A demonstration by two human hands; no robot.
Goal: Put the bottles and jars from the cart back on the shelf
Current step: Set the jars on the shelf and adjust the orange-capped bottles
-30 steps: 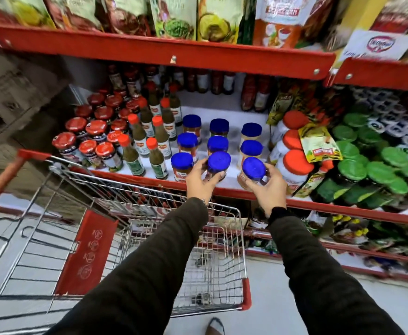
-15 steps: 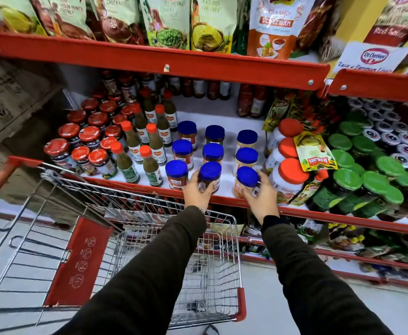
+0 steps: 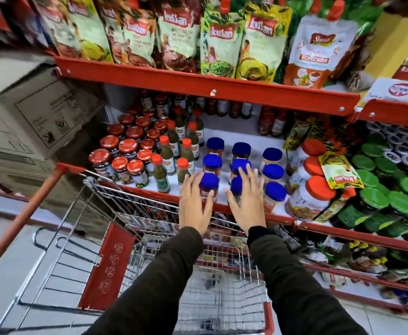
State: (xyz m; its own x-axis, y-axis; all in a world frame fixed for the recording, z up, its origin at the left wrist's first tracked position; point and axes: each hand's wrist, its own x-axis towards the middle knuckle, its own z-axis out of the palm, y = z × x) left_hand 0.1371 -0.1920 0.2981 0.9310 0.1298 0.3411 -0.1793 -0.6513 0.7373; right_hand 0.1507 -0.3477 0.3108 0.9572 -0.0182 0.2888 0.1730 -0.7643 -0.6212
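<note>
Blue-lidded jars stand in three rows on the white shelf [image 3: 236, 136]. My left hand [image 3: 194, 204] is open with spread fingers in front of the front-left blue-lidded jar [image 3: 209, 183], holding nothing. My right hand [image 3: 246, 201] is open too, fingers spread over the front-middle blue-lidded jar [image 3: 236, 186], partly hiding it. A third front jar [image 3: 274, 193] stands just right of my right hand. The wire cart [image 3: 222, 291] sits below my arms; its basket looks empty where I can see it.
Red-lidded jars [image 3: 125, 151] and green sauce bottles [image 3: 160, 171] fill the shelf's left. Orange-lidded jam jars [image 3: 311, 189] and green-lidded jars [image 3: 379, 201] stand at the right. Sauce pouches [image 3: 222, 42] line the upper shelf. A cardboard box [image 3: 36, 117] is stacked at the left.
Both hands have let go of the two front blue-lidded jars, which now stand on the shelf, and have opened and drawn back slightly. The view has tilted upward.
</note>
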